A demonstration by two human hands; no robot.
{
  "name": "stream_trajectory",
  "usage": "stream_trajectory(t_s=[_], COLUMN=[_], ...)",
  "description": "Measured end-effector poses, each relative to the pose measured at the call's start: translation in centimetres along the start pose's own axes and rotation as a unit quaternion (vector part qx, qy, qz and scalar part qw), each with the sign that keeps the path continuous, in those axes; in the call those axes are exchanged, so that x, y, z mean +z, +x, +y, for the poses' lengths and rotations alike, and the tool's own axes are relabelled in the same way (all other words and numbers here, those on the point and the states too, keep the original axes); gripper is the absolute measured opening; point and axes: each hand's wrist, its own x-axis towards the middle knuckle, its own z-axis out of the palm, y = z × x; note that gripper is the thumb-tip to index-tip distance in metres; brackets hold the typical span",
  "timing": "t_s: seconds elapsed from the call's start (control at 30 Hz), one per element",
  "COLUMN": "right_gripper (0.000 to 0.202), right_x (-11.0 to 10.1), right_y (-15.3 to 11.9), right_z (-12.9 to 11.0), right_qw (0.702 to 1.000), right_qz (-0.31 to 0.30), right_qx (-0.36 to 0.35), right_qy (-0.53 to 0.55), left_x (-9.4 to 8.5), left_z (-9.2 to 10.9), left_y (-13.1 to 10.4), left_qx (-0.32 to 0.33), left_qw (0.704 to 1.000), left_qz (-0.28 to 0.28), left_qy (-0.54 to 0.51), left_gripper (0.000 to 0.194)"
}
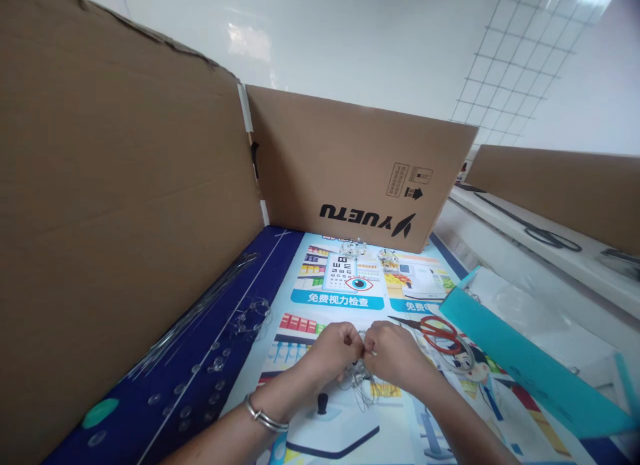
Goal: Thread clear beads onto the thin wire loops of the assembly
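My left hand (336, 348) and my right hand (393, 350) meet over the printed mat, fingers closed in a pinch and knuckles almost touching. Between them they appear to grip thin wire, though the fingers cover most of it. Just below hangs or lies a bunch of clear beads (359, 372) with loose loops of thin wire (369, 397) trailing from it. A silver bangle (266, 415) circles my left wrist. To the right of my right hand lie scissors with orange-red handles (440, 334), blades pointing left, beside a coil of wire (465, 358).
Cardboard panels (360, 158) stand behind and to the left. Clear beaded pieces (353, 249) sit at the back. On the blue strip at left are loose clear beads (186, 412), a beaded wire piece (253, 316), long thin rods (200, 298) and a green disc (100, 413). A teal box (530, 365) stands right.
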Motion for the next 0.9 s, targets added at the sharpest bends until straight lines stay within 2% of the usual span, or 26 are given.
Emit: stream_trajectory(t_s=[0.33, 0.5, 0.73, 0.9], right_gripper=[0.014, 0.008, 0.009, 0.01], right_x=[-0.3, 0.5, 1.1, 1.6], right_y=[0.0, 0.2, 0.2, 0.6], right_z=[-0.4, 0.1, 1.1, 2.0], right_qw=[0.998, 0.999, 0.992, 0.982], right_qz=[0.024, 0.01, 0.025, -0.011], right_qx=[-0.036, -0.023, -0.02, -0.015], right_qy=[-0.051, 0.031, 0.119, 0.188], left_x=[-0.1, -0.2, -0.5, -0.8], left_z=[-0.4, -0.2, 0.4, -0.4], left_y=[0.1, 0.0, -0.2, 0.3], left_qx=[0.013, 0.003, -0.002, 0.006], left_qw=[1.0, 1.0, 0.999, 0.998], left_qz=[0.007, -0.008, -0.015, -0.029], left_qy=[-0.008, -0.004, 0.033, 0.046], left_gripper=[0.004, 0.004, 0.006, 0.008])
